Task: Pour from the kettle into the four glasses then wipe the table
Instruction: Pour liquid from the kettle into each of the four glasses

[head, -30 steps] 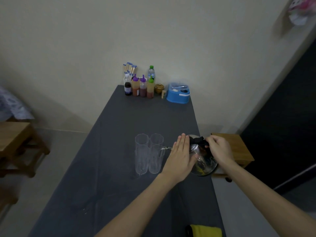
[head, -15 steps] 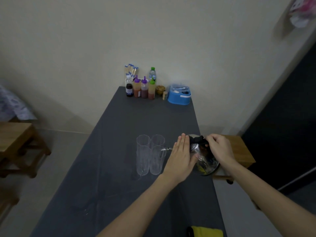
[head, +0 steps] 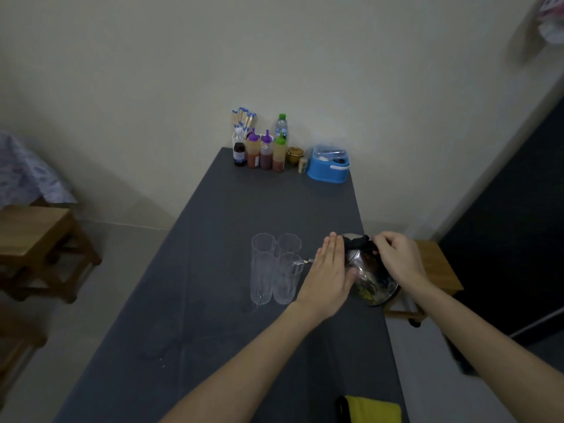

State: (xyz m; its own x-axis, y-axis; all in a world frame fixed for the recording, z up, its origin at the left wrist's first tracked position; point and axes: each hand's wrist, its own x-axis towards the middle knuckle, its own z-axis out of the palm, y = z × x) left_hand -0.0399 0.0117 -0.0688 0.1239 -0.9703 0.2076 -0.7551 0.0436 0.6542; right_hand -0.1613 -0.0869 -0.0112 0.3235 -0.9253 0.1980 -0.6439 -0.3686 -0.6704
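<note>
pour | right hand [head: 396,259] gripped kettle [head: 370,276] handle, left hand [head: 331,270] flat steadying | tilt slowly over near glass [head: 287,277]

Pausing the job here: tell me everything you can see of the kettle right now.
The kettle is a round, shiny metal pot with a black handle on top and a thin spout pointing left. It sits at the table's right edge, tipped toward the four glasses, spout over the near right one. The right hand grips the handle; the left hand lies flat against its side. Its contents cannot be made out.
</note>
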